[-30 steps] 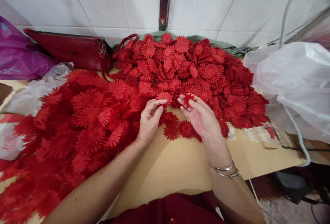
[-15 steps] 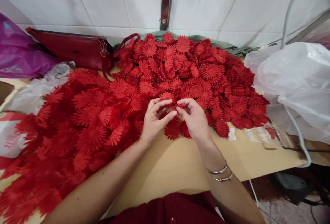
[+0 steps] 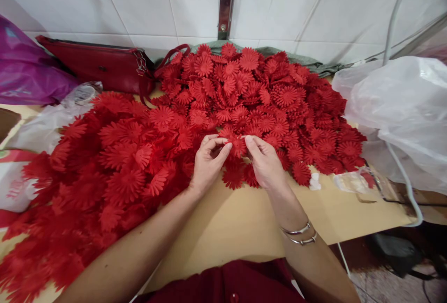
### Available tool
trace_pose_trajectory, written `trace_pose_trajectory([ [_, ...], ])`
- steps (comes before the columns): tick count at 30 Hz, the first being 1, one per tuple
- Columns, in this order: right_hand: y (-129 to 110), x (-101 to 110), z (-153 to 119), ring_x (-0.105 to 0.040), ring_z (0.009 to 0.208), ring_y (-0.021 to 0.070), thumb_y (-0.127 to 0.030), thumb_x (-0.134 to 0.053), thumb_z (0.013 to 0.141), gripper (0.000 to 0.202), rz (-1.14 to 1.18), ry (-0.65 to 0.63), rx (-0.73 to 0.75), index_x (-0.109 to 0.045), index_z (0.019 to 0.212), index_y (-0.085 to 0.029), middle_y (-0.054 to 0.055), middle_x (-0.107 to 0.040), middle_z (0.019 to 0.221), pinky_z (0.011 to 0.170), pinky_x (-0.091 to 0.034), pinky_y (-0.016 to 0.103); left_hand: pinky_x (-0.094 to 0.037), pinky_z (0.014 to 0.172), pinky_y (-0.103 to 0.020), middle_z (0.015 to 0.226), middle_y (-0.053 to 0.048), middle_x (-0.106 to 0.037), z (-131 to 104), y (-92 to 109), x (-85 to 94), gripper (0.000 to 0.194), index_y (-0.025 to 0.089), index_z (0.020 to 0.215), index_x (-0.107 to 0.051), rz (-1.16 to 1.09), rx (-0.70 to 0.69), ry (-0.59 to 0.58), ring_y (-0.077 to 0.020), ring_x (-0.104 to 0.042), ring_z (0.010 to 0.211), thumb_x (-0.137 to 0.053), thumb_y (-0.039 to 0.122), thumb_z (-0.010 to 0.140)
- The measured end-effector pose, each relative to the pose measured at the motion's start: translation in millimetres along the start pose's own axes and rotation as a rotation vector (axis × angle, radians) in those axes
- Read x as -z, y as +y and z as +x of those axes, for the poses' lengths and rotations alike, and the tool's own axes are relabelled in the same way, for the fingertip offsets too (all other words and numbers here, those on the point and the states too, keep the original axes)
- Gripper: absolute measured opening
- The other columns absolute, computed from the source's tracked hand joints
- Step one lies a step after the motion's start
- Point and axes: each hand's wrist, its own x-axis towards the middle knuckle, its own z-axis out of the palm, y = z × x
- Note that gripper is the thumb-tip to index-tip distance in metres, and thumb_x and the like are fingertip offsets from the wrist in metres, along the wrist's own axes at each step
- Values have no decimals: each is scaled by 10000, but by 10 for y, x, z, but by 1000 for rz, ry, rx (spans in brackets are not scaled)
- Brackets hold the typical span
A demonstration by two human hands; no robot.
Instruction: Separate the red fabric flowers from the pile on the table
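Note:
Between my two hands a small red fabric flower (image 3: 238, 146) is spread out, its petals facing me. My left hand (image 3: 211, 159) pinches its left edge between thumb and forefinger. The flower's right edge is pinched by my right hand (image 3: 262, 158), with the fingers pressed together. Just beneath my hands, another red flower (image 3: 233, 175) lies at the near edge of a large heap of red flowers (image 3: 244, 89). To the left spreads a looser pile of red petal pieces (image 3: 115, 168), close to my left hand.
A dark red handbag (image 3: 101, 68) and a purple bag (image 3: 31, 65) stand at the back left. White plastic bags (image 3: 401, 103) sit at the right, beside a grey cable (image 3: 401, 177). The beige table (image 3: 216, 228) shows in front of me.
The flower between my hands has been opened out flat and now faces me. My right hand has moved slightly right, and its fingers have closed together at the flower's edge.

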Motion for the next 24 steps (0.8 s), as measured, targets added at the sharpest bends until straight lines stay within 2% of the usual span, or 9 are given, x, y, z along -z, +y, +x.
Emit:
trace_pose_trajectory([
  [3,-20,-21,-15,-659,878,151,-435,-820,814,302,44,-27,-46,-741,1044,-256,-3,-755,958,867,-533,294,-531,908,-323,1000,-59,-612,-6,3,0,253,209,897,-749,-15,-11,-7,-196,-604,1024,-774,456,852],
  [5,-17,-23,-17,-679,888,152,-376,-870,756,341,46,-35,-66,-728,1042,-258,-5,-770,976,878,-542,297,-538,899,-325,1005,-59,-611,-10,10,1,236,213,898,-748,-1,-16,-8,-196,-604,1017,-769,445,858],
  [10,26,9,4,-637,786,132,-367,-825,792,176,-3,10,-36,-731,848,-230,-21,-729,837,819,-517,277,-530,958,-346,1004,-62,-614,-20,30,-1,204,216,904,-754,36,-38,-23,-206,-595,1064,-759,417,867],
  [14,11,11,7,-578,712,128,-434,-819,795,243,-35,-8,-37,-695,797,-225,-27,-681,773,728,-478,269,-545,958,-352,1042,-68,-610,-25,33,-2,253,222,952,-760,14,-23,-42,-212,-592,1091,-769,457,860],
  [18,-25,8,-2,-455,627,110,-501,-797,814,359,-65,-24,-36,-597,717,-219,-56,-549,670,627,-394,256,-548,968,-354,1061,-70,-615,-27,30,-4,298,227,979,-766,-5,-26,-50,-213,-600,1109,-772,497,854],
  [24,-36,15,-26,-398,602,105,-555,-767,838,408,-62,-52,-63,-561,728,-221,-66,-499,660,600,-355,255,-539,951,-348,1039,-65,-633,-22,45,2,285,228,951,-768,-46,-44,-100,-202,-625,1046,-774,497,856],
])
